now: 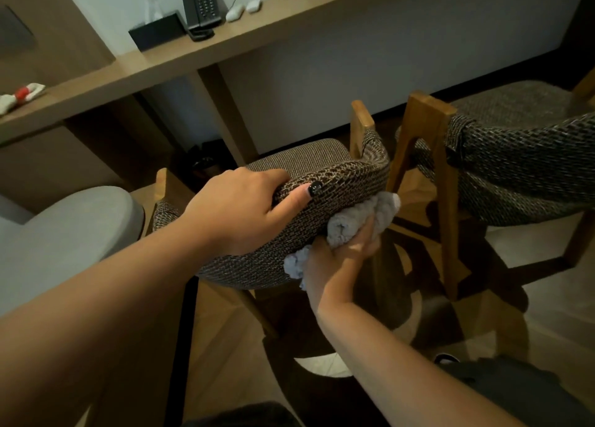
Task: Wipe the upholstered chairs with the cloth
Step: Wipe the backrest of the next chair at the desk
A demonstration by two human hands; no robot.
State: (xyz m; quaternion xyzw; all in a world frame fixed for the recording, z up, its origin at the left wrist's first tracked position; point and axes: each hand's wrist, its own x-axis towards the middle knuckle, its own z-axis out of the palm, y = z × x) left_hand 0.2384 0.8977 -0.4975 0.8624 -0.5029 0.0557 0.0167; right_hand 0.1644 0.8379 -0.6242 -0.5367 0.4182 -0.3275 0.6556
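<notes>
The fingers of the left hand curl over the top edge of the near chair's woven backrest, with the thumb pressed flat along the outer face; the hand grips the backrest firmly. The right hand is lower, at the bottom edge of the same backrest, its fingers wrapped around a bunched grey cloth. The cloth is squeezed between the fingers and palm, and its upper folds touch the fabric near the backrest's right end, just below the left thumb. One loose end of the cloth sticks out under the heel of the hand.

The chair's padded seat shows beyond the backrest. A second chair of the same fabric stands just beside it on the right, its wooden post close to the cloth. Both face a long wooden desk carrying a black telephone.
</notes>
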